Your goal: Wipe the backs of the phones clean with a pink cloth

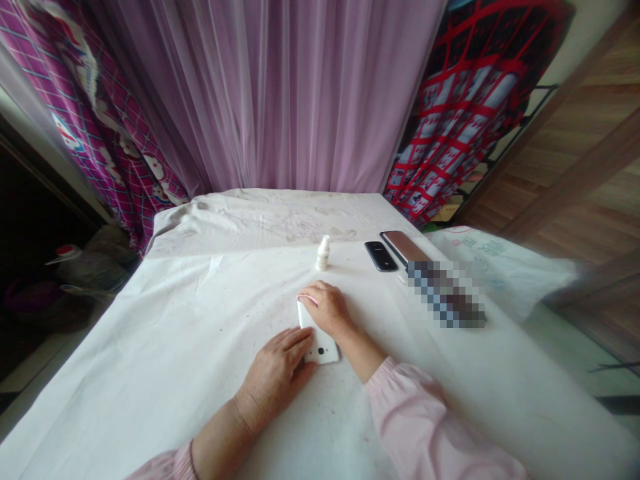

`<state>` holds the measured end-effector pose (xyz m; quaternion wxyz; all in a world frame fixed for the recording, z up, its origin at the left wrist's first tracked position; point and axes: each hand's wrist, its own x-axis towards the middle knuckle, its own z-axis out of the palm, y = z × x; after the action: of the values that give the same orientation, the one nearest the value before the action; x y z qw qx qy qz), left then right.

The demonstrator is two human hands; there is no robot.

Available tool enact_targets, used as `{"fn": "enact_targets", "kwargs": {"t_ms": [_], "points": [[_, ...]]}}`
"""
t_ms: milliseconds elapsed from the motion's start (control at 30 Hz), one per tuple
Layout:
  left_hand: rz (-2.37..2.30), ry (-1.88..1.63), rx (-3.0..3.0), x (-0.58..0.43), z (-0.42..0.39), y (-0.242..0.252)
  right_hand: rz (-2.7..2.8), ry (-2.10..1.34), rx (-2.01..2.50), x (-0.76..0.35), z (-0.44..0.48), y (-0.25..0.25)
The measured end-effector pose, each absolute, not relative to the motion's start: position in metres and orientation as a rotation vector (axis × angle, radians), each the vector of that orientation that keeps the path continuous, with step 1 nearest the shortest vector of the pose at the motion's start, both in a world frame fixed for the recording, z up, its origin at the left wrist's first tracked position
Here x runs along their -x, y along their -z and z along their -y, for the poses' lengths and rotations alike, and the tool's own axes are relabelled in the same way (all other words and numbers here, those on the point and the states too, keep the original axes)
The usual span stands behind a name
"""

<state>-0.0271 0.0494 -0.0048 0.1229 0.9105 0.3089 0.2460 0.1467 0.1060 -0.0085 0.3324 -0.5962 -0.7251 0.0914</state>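
Observation:
A white phone (320, 348) lies face down on the white cloth, its camera lens toward me. My left hand (277, 373) rests flat with its fingers stretched onto the phone's near left edge. My right hand (327, 308) lies curled over the far half of the phone, fingers pressed on a small pink-white pad (306, 299) at its far end. Both wrists wear pink sleeves.
A small white bottle (323, 253) stands beyond the hands. Farther right lie a small black phone (381, 256) and a brown-screened phone (403, 245), beside a blurred patch. The table (150, 347) wears a white cloth; purple curtains hang behind.

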Motion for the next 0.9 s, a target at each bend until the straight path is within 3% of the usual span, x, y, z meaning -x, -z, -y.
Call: {"fn": "enact_targets", "kwargs": {"t_ms": [900], "points": [[-0.897, -0.727, -2.695, 0.029, -0.049, 0.009, 1.969, -0.455, 1.36, -0.164, -0.106, 0.009]]}}
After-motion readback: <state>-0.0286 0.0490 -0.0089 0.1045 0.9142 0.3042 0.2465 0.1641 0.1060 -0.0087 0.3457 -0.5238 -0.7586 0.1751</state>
